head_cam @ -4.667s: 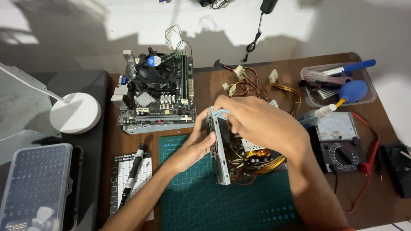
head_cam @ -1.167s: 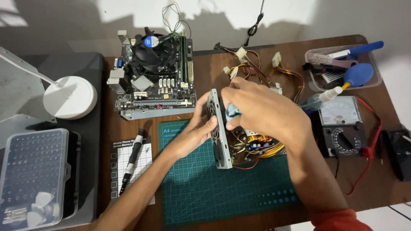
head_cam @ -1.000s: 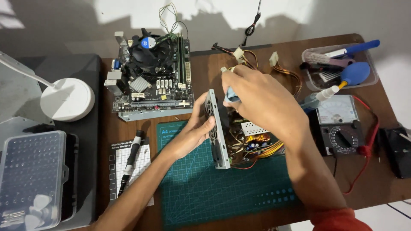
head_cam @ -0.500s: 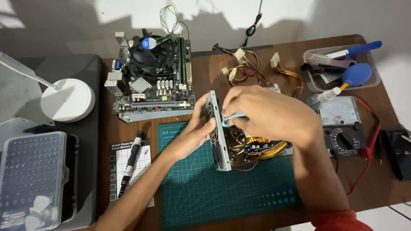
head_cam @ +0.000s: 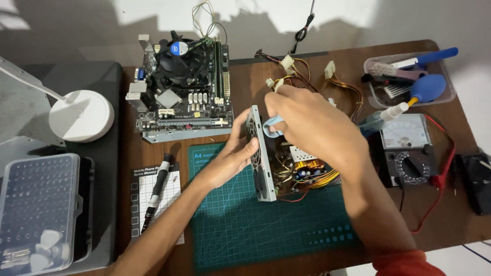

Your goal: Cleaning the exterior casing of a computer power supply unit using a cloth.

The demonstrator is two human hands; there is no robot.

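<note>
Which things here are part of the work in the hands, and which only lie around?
In use:
- left hand steadying the fan panel
- right hand with a light blue cloth
- open power supply
- green mat

Lying about:
- motherboard
- multimeter
- screwdriver
- bit case
- tool tray
- lamp base
</note>
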